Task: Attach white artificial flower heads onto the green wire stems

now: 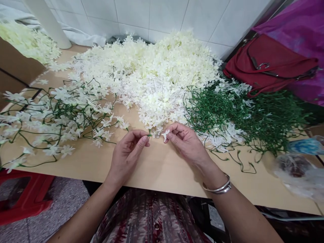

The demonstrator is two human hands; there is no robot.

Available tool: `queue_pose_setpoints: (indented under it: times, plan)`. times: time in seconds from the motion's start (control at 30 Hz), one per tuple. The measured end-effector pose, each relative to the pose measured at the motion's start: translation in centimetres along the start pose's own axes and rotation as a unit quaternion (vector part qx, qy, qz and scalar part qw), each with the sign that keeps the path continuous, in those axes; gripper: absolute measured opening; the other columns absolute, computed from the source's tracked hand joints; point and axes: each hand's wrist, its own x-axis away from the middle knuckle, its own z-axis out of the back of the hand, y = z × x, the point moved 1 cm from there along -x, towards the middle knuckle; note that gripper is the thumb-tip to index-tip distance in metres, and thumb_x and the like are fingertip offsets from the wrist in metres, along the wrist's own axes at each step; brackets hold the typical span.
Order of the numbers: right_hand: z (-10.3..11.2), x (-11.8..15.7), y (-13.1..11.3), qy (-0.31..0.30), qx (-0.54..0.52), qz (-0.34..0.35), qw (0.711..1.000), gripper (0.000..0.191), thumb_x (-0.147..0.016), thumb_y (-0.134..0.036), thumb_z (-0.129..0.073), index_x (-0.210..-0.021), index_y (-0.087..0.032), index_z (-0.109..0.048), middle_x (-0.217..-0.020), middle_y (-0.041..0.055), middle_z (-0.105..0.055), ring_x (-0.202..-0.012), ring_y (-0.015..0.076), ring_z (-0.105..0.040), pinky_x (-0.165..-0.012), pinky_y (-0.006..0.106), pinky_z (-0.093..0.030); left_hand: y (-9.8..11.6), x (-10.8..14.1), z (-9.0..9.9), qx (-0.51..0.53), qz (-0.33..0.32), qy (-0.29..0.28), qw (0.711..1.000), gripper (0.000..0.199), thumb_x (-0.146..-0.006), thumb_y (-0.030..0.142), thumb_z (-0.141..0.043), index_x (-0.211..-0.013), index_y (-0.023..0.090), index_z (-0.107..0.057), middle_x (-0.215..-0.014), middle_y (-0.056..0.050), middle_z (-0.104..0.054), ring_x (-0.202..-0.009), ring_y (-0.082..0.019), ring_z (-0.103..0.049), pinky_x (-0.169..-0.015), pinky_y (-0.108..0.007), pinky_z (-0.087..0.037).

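My left hand (131, 152) pinches a green plastic stem (149, 135) between thumb and forefinger, its tip sticking up past the fingertips. Most of that stem is hidden by the fingers. A few centimetres to the right, my right hand (184, 141) holds a small white artificial flower (166, 135) in its fingertips. The two pieces are apart. Just beyond the hands spreads a large heap of loose cream-white artificial flowers (157, 74). Left of my left hand lie several white flowers on green stems (68, 114), tangled together. Bare green stems (215, 104) are piled to the right.
A red handbag (270, 64) and purple cloth (303, 30) sit at the back right. Plastic bags (301, 172) lie on the table's (157, 172) right end. A cardboard box (20, 64) and a white pipe (50, 23) stand at left. Below the left edge is a red stool (27, 195).
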Motion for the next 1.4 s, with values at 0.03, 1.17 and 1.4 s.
queue_pose_setpoints:
  times: [0.03, 1.17, 1.4]
  plan:
    - [-0.1, 0.1, 0.0, -0.005, 0.003, -0.004, 1.0, 0.023, -0.087, -0.041, -0.084, -0.09, -0.023, -0.071, -0.082, -0.0024, -0.069, -0.074, 0.0118, -0.065, -0.076, 0.028, -0.053, -0.1, 0.0, -0.1, 0.006, 0.006, -0.006, 1.0, 0.015, -0.099, 0.035, -0.068, -0.102, 0.02, -0.069, -0.084, -0.001, -0.071, -0.08, -0.015, -0.068, -0.077, -0.025, -0.052]
    - [-1.5, 0.5, 0.7, -0.025, 0.035, -0.043, 0.998, 0.029, -0.085, -0.048, -0.084, -0.087, -0.023, -0.069, -0.074, -0.001, -0.074, -0.071, 0.0148, -0.071, -0.076, 0.032, -0.061, -0.7, 0.3, -0.6, -0.074, -0.005, -0.064, 0.995, 0.018, -0.102, 0.036, -0.064, -0.094, 0.021, -0.07, -0.089, -0.004, -0.077, -0.083, -0.018, -0.07, -0.078, -0.029, -0.054]
    - [-2.1, 0.4, 1.3, -0.016, 0.002, -0.052, 0.999, 0.029, -0.085, -0.046, -0.084, -0.089, -0.023, -0.068, -0.073, -0.0016, -0.075, -0.071, 0.0138, -0.071, -0.075, 0.03, -0.061, -0.4, 0.2, -0.7, -0.034, -0.015, -0.055, 0.998, 0.014, -0.102, 0.03, -0.063, -0.093, 0.02, -0.068, -0.088, -0.003, -0.077, -0.084, -0.016, -0.07, -0.08, -0.028, -0.054]
